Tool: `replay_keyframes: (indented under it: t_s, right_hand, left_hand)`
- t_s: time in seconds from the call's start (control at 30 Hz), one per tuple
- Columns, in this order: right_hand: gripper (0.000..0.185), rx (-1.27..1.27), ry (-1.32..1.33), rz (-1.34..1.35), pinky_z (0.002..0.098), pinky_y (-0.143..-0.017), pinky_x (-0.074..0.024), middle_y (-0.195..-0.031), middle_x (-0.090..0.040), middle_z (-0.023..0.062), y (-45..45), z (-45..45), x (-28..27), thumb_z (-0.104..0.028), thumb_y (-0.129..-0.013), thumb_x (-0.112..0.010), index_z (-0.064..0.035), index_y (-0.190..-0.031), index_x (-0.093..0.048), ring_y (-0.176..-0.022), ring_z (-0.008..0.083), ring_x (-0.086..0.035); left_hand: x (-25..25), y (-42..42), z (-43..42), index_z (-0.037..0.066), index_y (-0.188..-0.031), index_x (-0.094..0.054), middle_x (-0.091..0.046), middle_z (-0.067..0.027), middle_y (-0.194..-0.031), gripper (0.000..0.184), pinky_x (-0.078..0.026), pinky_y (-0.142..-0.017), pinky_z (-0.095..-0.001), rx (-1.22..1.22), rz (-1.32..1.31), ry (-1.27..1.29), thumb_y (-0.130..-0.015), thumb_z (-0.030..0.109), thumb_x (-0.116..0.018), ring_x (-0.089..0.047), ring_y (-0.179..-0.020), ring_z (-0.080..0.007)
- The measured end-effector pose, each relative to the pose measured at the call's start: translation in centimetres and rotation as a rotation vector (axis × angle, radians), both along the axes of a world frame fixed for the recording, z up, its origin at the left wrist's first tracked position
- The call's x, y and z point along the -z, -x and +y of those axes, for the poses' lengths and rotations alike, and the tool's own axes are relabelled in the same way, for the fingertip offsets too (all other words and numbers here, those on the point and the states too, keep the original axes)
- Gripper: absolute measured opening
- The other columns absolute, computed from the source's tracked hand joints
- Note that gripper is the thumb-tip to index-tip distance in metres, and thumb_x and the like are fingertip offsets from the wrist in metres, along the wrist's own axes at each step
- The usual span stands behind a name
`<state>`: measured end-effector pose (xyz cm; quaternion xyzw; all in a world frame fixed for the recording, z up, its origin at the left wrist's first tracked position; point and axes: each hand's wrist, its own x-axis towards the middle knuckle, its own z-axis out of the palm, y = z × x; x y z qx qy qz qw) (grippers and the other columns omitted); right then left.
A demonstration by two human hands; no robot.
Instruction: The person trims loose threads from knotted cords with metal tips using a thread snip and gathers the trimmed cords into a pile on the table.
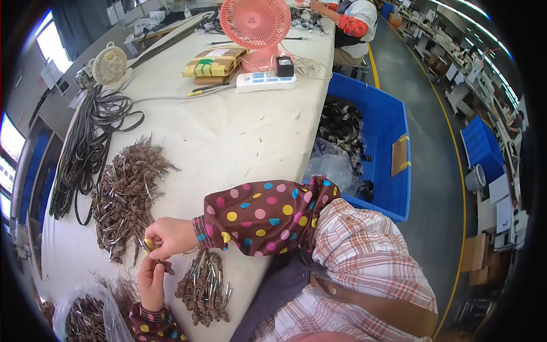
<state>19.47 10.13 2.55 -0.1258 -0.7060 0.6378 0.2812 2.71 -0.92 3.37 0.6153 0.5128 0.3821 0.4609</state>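
My right hand (170,236), in a dark sleeve with coloured dots, is closed in a pinch just above my left hand. Something yellow wraps one of its fingertips. My left hand (151,285) is closed too, its thumb and fingers pinching a short brown knotted cord (167,267). The two hands meet at the fingertips, which hide most of the cord. Beyond them spreads a loose pile of brown cords with shiny tips (126,194). Closer to my body, a smaller bunch of similar cords (204,288) lies roughly lined up on the pale table (228,142).
A clear bag of cords (85,316) stands at lower left. Black straps (85,148) lie along the far edge. A pink fan (255,25), power strip (266,81) and wrapped packet (213,61) sit further up. A blue bin (387,188) adjoins the table. Another person (356,25) works beyond.
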Motion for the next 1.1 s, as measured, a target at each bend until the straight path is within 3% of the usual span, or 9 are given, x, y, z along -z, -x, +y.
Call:
replay_keyframes:
  t_s: [0.17,0.53,0.73,0.87,1.1]
  right_hand:
    - [0.022,-0.030,-0.008,-0.025,0.0263,-0.051,-0.0429,-0.065,-0.061,0.0063,-0.8,-0.3,-0.9,-0.016,-0.075,-0.065,0.0033,-0.080,-0.055,-0.057,0.0108,-0.058]
    - [0.021,0.025,-0.005,-0.020,0.0274,-0.059,-0.0423,-0.069,-0.057,0.0057,0.1,0.2,0.2,-0.016,-0.074,-0.064,0.0016,-0.081,-0.055,-0.064,0.0103,-0.051]
    - [0.032,0.152,-0.267,-0.035,0.0295,-0.059,-0.0429,-0.070,-0.059,0.0081,-0.1,0.1,0.2,-0.027,-0.072,-0.069,-0.0002,-0.081,-0.057,-0.063,0.0150,-0.053]
    - [0.034,0.161,-0.215,-0.077,0.0298,-0.059,-0.0436,-0.072,-0.060,0.0088,-0.4,0.3,-0.5,-0.031,-0.071,-0.071,-0.0011,-0.082,-0.059,-0.064,0.0178,-0.056]
    - [0.030,0.147,-0.244,-0.088,0.0313,-0.060,-0.0448,-0.072,-0.061,0.0114,-0.2,0.5,0.2,-0.027,-0.073,-0.068,0.0001,-0.082,-0.058,-0.065,0.0195,-0.057]
  left_hand:
    - [0.1,-0.1,0.0,-0.004,-0.105,-0.055,-0.061,-0.0084,-0.096,0.022,-0.045,-0.074,-0.0252,-0.002,0.023,0.005,-0.095,0.014,-0.046,-0.055,-0.079,-0.0119]
    - [0.0,-0.3,-0.2,-0.006,-0.108,-0.053,-0.061,-0.0073,-0.088,0.024,-0.046,-0.076,-0.0258,-0.017,0.009,0.040,-0.093,0.012,-0.049,-0.057,-0.083,-0.0127]
    - [0.2,-1.1,-0.1,-0.005,-0.102,-0.056,-0.061,-0.0058,-0.086,0.016,-0.046,-0.072,-0.0234,-0.118,0.038,0.004,-0.089,0.003,-0.051,-0.058,-0.079,-0.0105]
    - [0.3,-0.9,-0.1,-0.006,-0.100,-0.056,-0.063,-0.0063,-0.084,0.015,-0.047,-0.069,-0.0241,-0.153,0.025,-0.037,-0.090,0.005,-0.051,-0.058,-0.075,-0.0112]
    - [-0.6,-0.5,0.0,-0.005,-0.099,-0.058,-0.058,-0.0041,-0.077,0.021,-0.044,-0.063,-0.0231,-0.095,0.398,-0.098,-0.094,0.012,-0.046,-0.054,-0.068,-0.0095]
